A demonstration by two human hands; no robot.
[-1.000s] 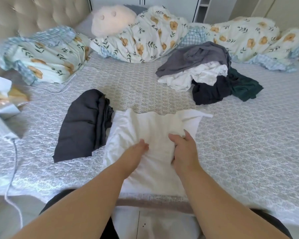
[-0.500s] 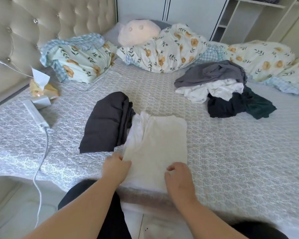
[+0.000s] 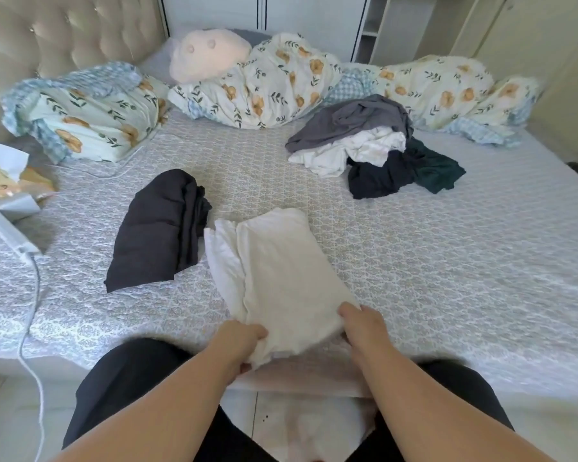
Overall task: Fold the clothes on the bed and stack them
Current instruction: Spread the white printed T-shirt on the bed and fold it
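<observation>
A white garment [image 3: 277, 271], folded into a long narrow strip, lies on the patterned bed cover [image 3: 447, 261] near the bed's front edge. My left hand [image 3: 239, 340] grips its near left corner and my right hand [image 3: 362, 325] grips its near right corner. To its left lies a folded dark grey garment [image 3: 154, 235]. An unfolded pile [image 3: 371, 145] of grey, white, navy and dark green clothes sits at the back right of the bed.
Floral pillows and a rumpled floral duvet [image 3: 267, 85] line the back of the bed, with a pale plush cushion [image 3: 207, 55] behind. A tissue pack [image 3: 10, 175] and a white power strip [image 3: 7, 235] with its cable are at the left edge. A tufted headboard [image 3: 67, 31] stands at the left.
The white garment went from spread wide to folded into a narrow strip. Both hands slid from its middle down to its near corners and now grip them.
</observation>
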